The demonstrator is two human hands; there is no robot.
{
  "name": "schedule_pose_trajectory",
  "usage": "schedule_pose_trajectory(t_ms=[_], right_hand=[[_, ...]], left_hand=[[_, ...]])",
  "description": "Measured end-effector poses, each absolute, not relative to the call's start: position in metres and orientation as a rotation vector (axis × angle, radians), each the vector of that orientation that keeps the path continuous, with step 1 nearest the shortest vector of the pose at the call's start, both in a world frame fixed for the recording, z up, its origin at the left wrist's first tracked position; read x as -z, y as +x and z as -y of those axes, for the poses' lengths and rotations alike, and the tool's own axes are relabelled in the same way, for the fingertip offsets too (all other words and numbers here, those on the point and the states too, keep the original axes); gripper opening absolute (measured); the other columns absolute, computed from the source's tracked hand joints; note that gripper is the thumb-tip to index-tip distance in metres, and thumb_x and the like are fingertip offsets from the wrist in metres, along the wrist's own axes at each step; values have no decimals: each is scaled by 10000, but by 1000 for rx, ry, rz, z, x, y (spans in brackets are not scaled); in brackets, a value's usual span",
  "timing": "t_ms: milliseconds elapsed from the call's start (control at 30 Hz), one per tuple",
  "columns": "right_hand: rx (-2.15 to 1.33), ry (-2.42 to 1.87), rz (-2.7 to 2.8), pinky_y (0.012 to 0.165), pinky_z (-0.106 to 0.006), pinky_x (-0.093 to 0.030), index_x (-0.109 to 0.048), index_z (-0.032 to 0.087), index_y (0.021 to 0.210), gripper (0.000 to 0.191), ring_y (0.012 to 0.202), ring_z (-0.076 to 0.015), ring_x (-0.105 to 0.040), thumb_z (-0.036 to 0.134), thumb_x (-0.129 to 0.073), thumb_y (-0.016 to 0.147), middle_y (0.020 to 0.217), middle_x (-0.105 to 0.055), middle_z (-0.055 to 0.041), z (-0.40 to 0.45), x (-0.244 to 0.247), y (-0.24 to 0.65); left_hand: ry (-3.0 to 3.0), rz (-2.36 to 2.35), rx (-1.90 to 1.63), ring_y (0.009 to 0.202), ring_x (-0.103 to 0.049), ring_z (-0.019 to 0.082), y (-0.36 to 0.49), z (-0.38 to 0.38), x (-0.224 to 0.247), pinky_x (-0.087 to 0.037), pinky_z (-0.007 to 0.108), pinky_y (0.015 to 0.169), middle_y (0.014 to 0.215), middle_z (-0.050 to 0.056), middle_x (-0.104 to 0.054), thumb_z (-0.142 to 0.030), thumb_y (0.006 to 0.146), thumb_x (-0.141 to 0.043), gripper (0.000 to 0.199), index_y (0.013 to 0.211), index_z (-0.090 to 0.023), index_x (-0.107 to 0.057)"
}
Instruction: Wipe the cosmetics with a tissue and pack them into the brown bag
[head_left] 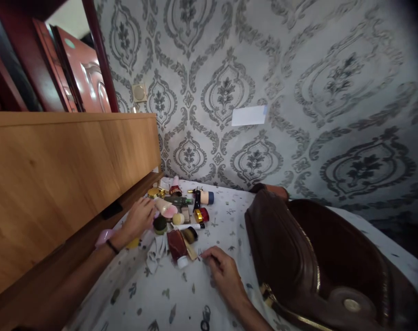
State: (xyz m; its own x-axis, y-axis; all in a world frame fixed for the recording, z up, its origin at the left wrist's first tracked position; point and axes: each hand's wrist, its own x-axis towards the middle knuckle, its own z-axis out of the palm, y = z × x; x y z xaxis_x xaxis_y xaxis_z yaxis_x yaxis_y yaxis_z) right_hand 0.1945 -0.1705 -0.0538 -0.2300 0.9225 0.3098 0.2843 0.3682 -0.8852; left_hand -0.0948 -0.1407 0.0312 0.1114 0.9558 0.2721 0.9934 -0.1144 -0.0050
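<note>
My left hand (140, 217) reaches to the left edge of a pile of cosmetics, its fingers beside a pale tube (162, 205) with a pink end; whether it grips the tube is unclear. My right hand (223, 271) is low on the sheet, right of a dark red bottle (177, 245) with a white cap, thumb and forefinger close together near a beige packet (191, 251). Around them lie a dark round jar (160, 224), a red jar with gold lid (201, 214), a white pen-like tube (190, 226), a green tube (179, 200) and a blue-capped bottle (206, 197).
A large open brown leather bag (281, 248) with gold zips stands at the right. Along the left runs a wooden headboard or cabinet panel (74, 170). Patterned wallpaper (226, 92) rises behind the printed sheet (174, 303). A crumpled white cloth (156, 253) lies below the pile.
</note>
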Motion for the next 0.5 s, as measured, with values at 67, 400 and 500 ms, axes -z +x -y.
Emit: schedule_pose_trajectory(t_ms=[67,400,500], right_hand=[[-888,-1077,1725,702,-304,-469,-688,195,714,235,742,-221,-641,240,-462,760,740,-693,-56,171,53,194],[-925,-1066,1718,714,-303,-471,-680,199,705,226,746,-220,-641,248,-465,757,740,-689,-56,168,56,196],[-922,-1063,1731,712,-301,-471,-678,197,701,233,748,-219,-645,234,-457,763,739,-683,-57,167,57,196]], left_hand=[[-2216,1965,296,1158,-530,268,-97,100,-41,-417,444,1032,1159,132,-636,-239,1011,-323,331,1059,-178,-645],[-2652,2024,-146,1032,-641,237,-99,-10,-25,-562,430,863,1221,82,-625,-359,936,-606,339,1212,-163,-600],[-2727,1982,-242,1030,-641,249,-113,-6,-25,-565,428,855,1216,75,-627,-368,929,-613,350,1207,-155,-605]])
